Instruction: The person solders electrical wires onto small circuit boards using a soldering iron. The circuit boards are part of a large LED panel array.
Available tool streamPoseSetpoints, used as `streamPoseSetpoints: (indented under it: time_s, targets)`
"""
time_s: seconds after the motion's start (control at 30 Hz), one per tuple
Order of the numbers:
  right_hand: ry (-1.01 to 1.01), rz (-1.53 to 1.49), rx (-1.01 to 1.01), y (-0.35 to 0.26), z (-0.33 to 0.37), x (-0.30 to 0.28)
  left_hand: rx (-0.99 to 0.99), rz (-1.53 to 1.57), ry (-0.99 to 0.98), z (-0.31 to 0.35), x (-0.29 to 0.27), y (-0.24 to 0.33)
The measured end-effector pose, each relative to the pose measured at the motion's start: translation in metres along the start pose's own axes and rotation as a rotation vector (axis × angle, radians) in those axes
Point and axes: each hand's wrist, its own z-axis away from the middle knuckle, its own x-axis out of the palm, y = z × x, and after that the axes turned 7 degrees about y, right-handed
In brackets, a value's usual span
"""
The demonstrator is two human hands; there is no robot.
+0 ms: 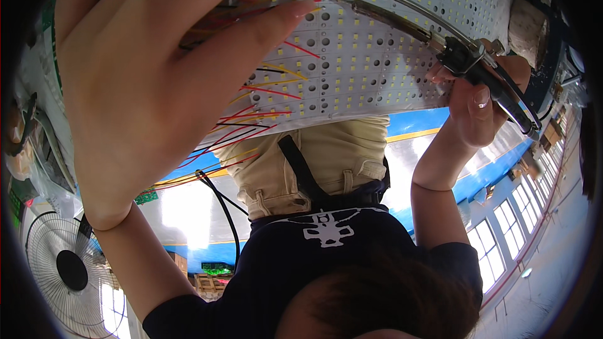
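My right hand (480,94) grips a soldering iron (396,22) by its black handle. A thin curved metal tube (408,1) runs along the iron and meets it near the tip. That tip is at a row of holes on a white LED panel (364,56), right beside my left thumb. My left hand (151,69) is closed in a pinch over the panel's left part, with a red wire at the thumb tip. Part of that wire is hidden behind my fingers. Several red, yellow and black wires (276,93) stick out along the panel below my left hand.
A black cable (223,204) hangs below the panel on the left. A fan (72,270) stands at the lower left. Clear plastic bags (56,191) lie at the left edge. Near the right edge is a pale cylindrical object (529,34), close to my right hand.
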Motion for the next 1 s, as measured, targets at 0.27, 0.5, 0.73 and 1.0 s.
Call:
streamPoseSetpoints:
  time_s: [0.27, 0.5, 0.73, 1.0]
  targets:
    - [0.148, 0.024, 0.0, 0.001, 0.001, 0.004, -0.009, -0.012, -0.013, 0.001, 0.0, 0.001]
    - [0.124, -0.014, 0.018, -0.002, 0.0, 0.01, 0.009, -0.024, -0.002, 0.003, -0.001, 0.0]
    - [0.14, -0.045, 0.029, -0.005, 0.002, 0.01, 0.0, -0.029, -0.005, 0.001, -0.001, 0.001]
    - [-0.133, -0.071, 0.013, 0.0, 0.0, -0.014, 0.002, -0.036, -0.004, 0.002, -0.001, 0.0]
